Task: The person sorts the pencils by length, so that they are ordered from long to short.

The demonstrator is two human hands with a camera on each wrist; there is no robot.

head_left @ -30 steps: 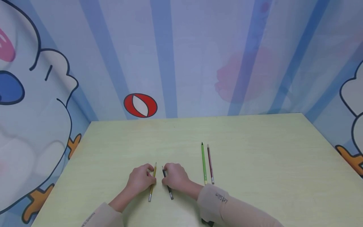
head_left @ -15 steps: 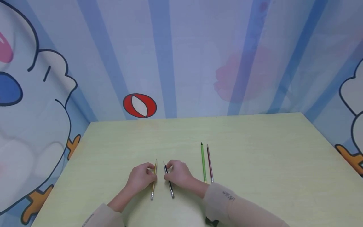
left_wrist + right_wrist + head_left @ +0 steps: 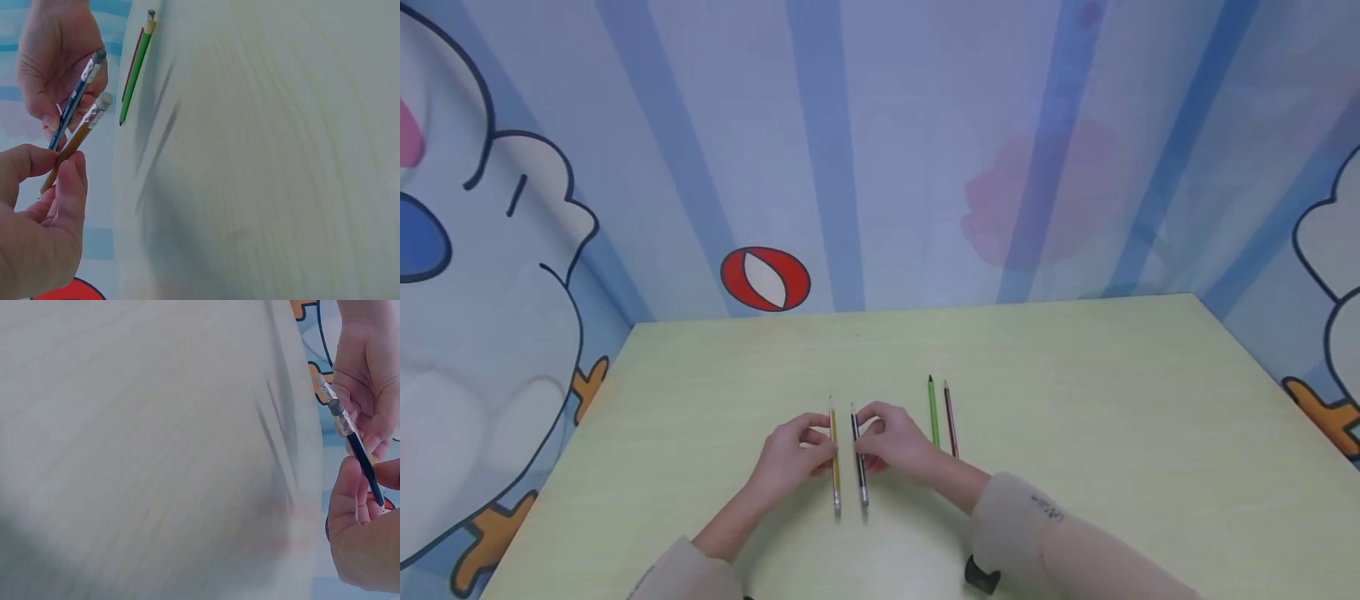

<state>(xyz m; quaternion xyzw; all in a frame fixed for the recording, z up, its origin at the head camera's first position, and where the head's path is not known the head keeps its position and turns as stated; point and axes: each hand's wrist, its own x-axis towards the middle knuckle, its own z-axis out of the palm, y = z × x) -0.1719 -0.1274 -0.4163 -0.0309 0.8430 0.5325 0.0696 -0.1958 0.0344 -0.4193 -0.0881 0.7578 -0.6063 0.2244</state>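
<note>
My left hand (image 3: 790, 457) pinches a yellow pencil (image 3: 834, 467), eraser end toward me and point away. Close to its right, my right hand (image 3: 897, 442) pinches a dark pencil (image 3: 860, 467) lying nearly parallel, a narrow gap between the two. Shadows apart from the pencils in the left wrist view show both held above the table. That view has the yellow pencil (image 3: 74, 141) in the left fingers and the dark pencil (image 3: 76, 103) in the other hand. In the right wrist view the dark pencil (image 3: 362, 456) crosses in front of the other one.
On the light table (image 3: 1075, 400), a green pencil (image 3: 933, 412) and a dark red pencil (image 3: 951, 421) lie side by side beyond my right forearm. A small black object (image 3: 981, 575) shows at the right sleeve. A printed backdrop (image 3: 910, 167) stands behind the table.
Both hands have moved right and away from me, with their pencils lifted off the table. The pencils have turned closer to parallel. The right forearm now covers the lower ends of the green and red pencils.
</note>
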